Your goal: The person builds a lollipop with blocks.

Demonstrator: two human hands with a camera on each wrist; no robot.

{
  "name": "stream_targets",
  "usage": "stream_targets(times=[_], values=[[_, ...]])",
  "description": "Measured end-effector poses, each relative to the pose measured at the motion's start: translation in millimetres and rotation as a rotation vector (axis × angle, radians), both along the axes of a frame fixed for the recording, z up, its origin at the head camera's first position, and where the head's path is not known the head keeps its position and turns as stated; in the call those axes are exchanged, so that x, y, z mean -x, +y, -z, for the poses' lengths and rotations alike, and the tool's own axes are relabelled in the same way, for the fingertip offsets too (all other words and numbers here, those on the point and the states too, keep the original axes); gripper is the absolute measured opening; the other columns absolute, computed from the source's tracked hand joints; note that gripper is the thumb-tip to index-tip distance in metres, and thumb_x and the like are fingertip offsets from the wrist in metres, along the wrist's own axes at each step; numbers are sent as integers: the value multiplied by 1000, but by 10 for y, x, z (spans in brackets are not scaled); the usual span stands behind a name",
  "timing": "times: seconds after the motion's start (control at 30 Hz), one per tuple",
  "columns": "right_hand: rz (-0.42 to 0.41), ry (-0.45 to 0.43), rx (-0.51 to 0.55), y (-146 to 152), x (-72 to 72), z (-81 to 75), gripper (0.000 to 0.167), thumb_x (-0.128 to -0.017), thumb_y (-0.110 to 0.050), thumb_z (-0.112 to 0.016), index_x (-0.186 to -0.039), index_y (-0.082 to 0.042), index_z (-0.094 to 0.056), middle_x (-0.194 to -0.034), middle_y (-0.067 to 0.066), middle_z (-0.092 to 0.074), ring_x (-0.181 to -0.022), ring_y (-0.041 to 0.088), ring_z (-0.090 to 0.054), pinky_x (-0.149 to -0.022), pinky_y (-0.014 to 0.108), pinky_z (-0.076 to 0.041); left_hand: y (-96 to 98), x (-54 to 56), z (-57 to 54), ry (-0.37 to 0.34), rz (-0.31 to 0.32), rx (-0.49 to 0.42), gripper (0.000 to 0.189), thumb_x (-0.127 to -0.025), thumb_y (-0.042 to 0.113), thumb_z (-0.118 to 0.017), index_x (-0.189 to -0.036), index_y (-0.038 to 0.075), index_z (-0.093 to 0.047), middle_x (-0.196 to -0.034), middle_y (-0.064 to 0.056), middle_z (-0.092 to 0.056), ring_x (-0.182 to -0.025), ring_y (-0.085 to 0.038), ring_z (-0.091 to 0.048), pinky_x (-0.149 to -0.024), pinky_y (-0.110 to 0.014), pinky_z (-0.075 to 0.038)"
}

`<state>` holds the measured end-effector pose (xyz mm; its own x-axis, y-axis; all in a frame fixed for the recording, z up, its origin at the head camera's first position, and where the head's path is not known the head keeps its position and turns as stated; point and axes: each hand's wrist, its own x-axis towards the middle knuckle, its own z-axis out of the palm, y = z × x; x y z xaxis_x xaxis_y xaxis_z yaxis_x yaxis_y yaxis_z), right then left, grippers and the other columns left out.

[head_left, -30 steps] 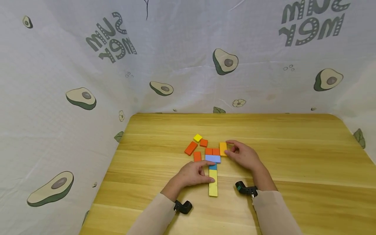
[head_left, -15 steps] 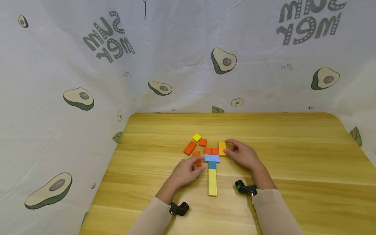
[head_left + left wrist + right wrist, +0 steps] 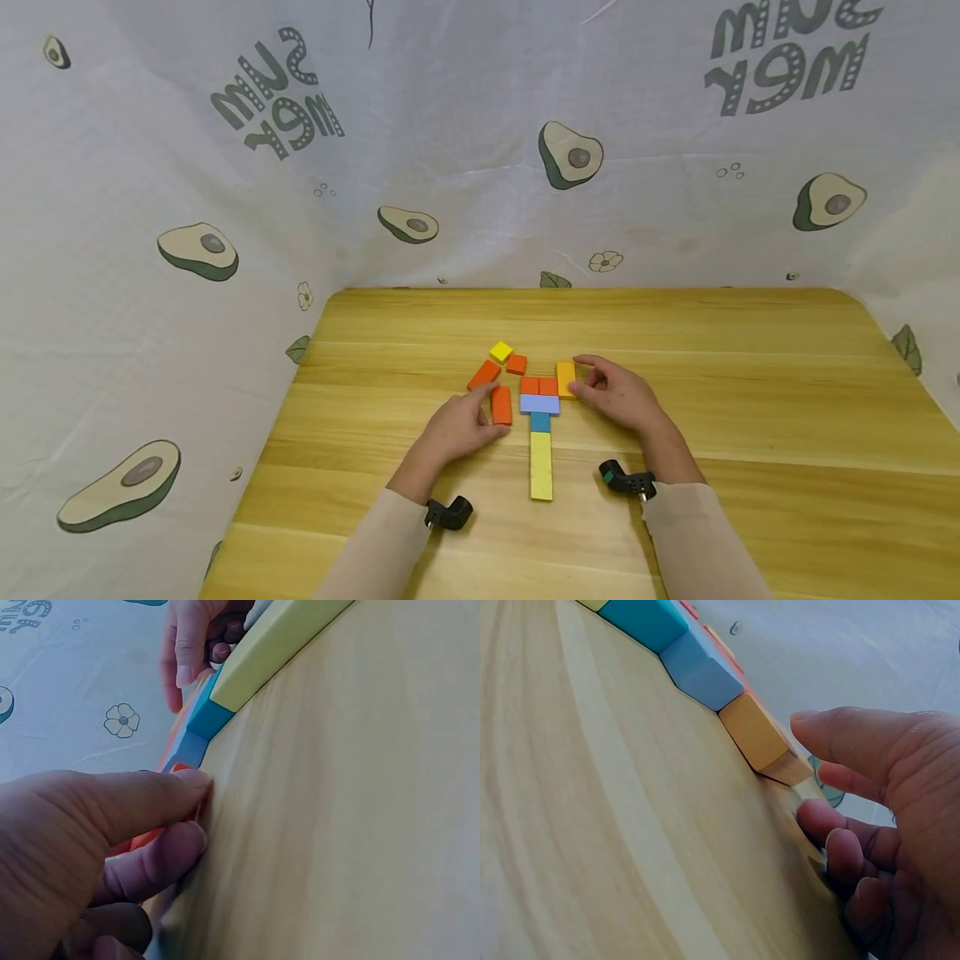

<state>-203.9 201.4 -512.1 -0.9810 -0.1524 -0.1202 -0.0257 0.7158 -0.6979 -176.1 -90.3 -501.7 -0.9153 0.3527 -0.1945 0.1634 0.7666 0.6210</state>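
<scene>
In the head view, my left hand (image 3: 453,429) holds a flat red-orange block (image 3: 501,406), thumb at its near end and index finger at its far end. My right hand (image 3: 618,396) has thumb and index finger on a yellow-orange block (image 3: 566,380), which lies against the right side of two small red-orange blocks (image 3: 538,386). Below those two, a lavender-blue block (image 3: 540,404), a teal block (image 3: 540,422) and a long pale-yellow block (image 3: 541,467) form a column. In the left wrist view, the thumb and fingers (image 3: 161,795) mostly hide the held block.
Beyond the left hand lie a loose red-orange block (image 3: 484,374), a small red-orange square (image 3: 516,364) and a bright yellow square (image 3: 501,352). Everything rests on a wooden table (image 3: 712,333). A printed curtain (image 3: 480,150) hangs behind it and at the sides.
My left hand has left the teal and pale-yellow blocks, moved left and taken the red-orange block by its ends. The right hand stays at the yellow-orange block.
</scene>
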Motion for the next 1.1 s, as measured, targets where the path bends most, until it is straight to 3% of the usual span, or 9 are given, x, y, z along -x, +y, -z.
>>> stream_targets(times=[0.17, 0.43, 0.57, 0.67, 0.7, 0.77, 0.83, 0.93, 1.1], values=[[4, -3, 3, -13, 0, 13, 57, -95, -42, -71, -143, -14, -57, -97, 5, -62, -75, 18, -52, -68, 30, -39, -1, 80, -45, -22, 32, 36, 76, -88, 39, -81, -151, 14, -47, -67, 5, -59, -57, -9, -53, -55, -26, -43], [7, 1, 2, -4, 3, 30, 57, -95, -40, -71, -143, -13, -57, -98, 6, -62, -75, 18, -52, -67, 31, -39, 78, 312, -232, 58, 84, 177, 73, -87, 45, -80, -147, 14, -52, -70, 2, -58, -61, -13, -51, -59, -27, -40], [8, -6, 8, -13, -1, 31, 57, -95, -40, -71, -143, -14, -57, -98, 6, -63, -75, 19, -53, -68, 31, -40, 138, 385, -246, 79, 102, 287, 72, -87, 48, -79, -147, 17, -55, -96, -4, -72, -77, -17, -60, -72, -32, -50], [6, -15, 12, -29, -10, 22, 57, -95, -41, -72, -143, -14, -57, -98, 6, -63, -76, 19, -53, -69, 31, -40, 142, 382, -212, 92, 106, 327, 72, -87, 52, -77, -148, 21, -54, -122, -8, -73, -96, -22, -66, -85, -39, -54], [6, -16, 12, -33, -13, 18, 56, -95, -40, -72, -143, -14, -57, -98, 6, -63, -76, 19, -53, -69, 31, -40, 134, 376, -203, 99, 109, 329, 72, -88, 53, -76, -149, 22, -54, -124, -9, -73, -99, -23, -68, -87, -40, -55], [5, -17, 3, -37, -11, 16, 57, -95, -40, -71, -143, -14, -57, -99, 6, -63, -77, 19, -53, -69, 31, -41, 110, 361, -179, 105, 110, 318, 68, -92, 54, -71, -150, 25, -53, -112, -9, -75, -95, -25, -68, -81, -39, -54], [4, -17, -8, -34, -5, 20, 57, -95, -41, -71, -143, -15, -57, -99, 6, -63, -78, 19, -54, -70, 31, -41, 85, 352, -169, 122, 111, 312, 62, -96, 54, -66, -150, 28, -53, -91, -8, -72, -81, -23, -64, -71, -35, -51], [3, -10, -20, -25, 12, 23, 55, -96, -41, -70, -143, -15, -57, -99, 5, -64, -78, 19, -54, -71, 31, -41, 63, 346, -159, 147, 118, 314, 54, -101, 50, -59, -151, 31, -52, -63, -4, -53, -61, -20, -49, -58, -31, -40], [-6, 10, -33, -6, 30, 25, 53, -96, -40, -70, -141, -15, -59, -97, 5, -64, -78, 18, -54, -72, 31, -41, 70, 365, -144, 183, 129, 337, 51, -102, 50, -57, -150, 34, -52, -59, 1, -45, -58, -15, -43, -56, -28, -37]])
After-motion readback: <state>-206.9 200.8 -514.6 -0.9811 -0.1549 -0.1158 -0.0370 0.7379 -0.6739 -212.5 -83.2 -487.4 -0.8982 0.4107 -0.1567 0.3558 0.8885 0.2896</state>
